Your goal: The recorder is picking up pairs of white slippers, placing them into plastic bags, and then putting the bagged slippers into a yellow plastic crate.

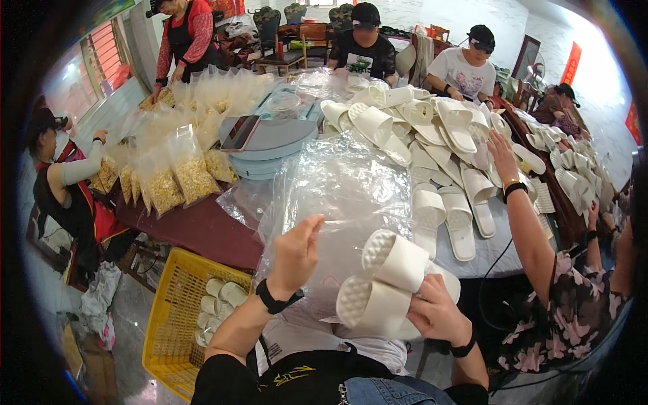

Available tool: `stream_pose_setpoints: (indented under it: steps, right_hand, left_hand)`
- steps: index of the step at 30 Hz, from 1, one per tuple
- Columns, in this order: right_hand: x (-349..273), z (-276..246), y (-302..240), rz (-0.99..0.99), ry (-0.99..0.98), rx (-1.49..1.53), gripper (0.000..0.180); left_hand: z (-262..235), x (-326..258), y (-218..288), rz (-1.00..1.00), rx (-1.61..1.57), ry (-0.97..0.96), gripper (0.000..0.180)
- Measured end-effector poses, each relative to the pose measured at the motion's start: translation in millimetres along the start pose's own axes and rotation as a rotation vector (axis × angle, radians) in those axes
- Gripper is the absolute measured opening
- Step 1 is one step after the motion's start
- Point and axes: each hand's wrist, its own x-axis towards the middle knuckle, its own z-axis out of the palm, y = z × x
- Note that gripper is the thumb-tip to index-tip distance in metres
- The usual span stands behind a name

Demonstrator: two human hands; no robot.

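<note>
My right hand (440, 313) grips a pair of white slide slippers (381, 304) near my lap, fingers and thumb pressed around their straps and sides. Dimpled insoles show at the rounded ends of the slippers. My left hand (295, 255) is raised beside the stack of clear plastic bags (344, 185), its fingers curled together. Whether a bag edge lies between those fingers is hidden. The bags spread over the table in front of me. A large pile of white slippers (425, 121) lies beyond them to the right.
A yellow crate (162, 324) with slippers inside stands at lower left. Bags of yellowish pieces (185, 165) fill the left table. A phone (241, 133) rests on a grey round-ended stack (277, 145). A co-worker's arm (530, 223) reaches in from the right; others work around the tables.
</note>
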Motion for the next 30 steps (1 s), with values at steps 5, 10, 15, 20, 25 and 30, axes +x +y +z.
stream_pose_setpoints:
  steps: [5, 10, 15, 20, 25, 30]
  right_hand:
    - [11.1, 2.0, -16.3, -0.137, -0.032, 0.066, 0.024]
    - [21.1, 29.1, 10.1, 0.056, -0.031, -0.064, 0.019]
    - [33.3, 50.0, 14.6, 0.173, 0.067, -0.134, 0.025]
    - [46.3, 61.8, 5.5, 0.119, 0.082, 0.135, 0.024]
    - [47.7, 66.2, 7.9, 0.086, 0.041, 0.176, 0.021]
    - [48.9, 64.9, 18.0, 0.189, 0.156, 0.024, 0.020]
  left_hand:
    - [14.1, -6.3, -2.8, 0.098, 0.081, -0.091, 0.030]
    - [21.5, -11.4, 11.4, 0.091, 0.155, -0.155, 0.027]
    - [24.1, -20.8, 31.7, 0.173, 0.243, -0.213, 0.028]
    - [25.2, -12.3, 34.8, 0.215, 0.232, -0.108, 0.031]
    - [23.9, -7.6, 26.7, 0.128, 0.135, -0.043, 0.034]
    - [20.7, -16.1, 27.7, 0.128, 0.162, -0.109, 0.034]
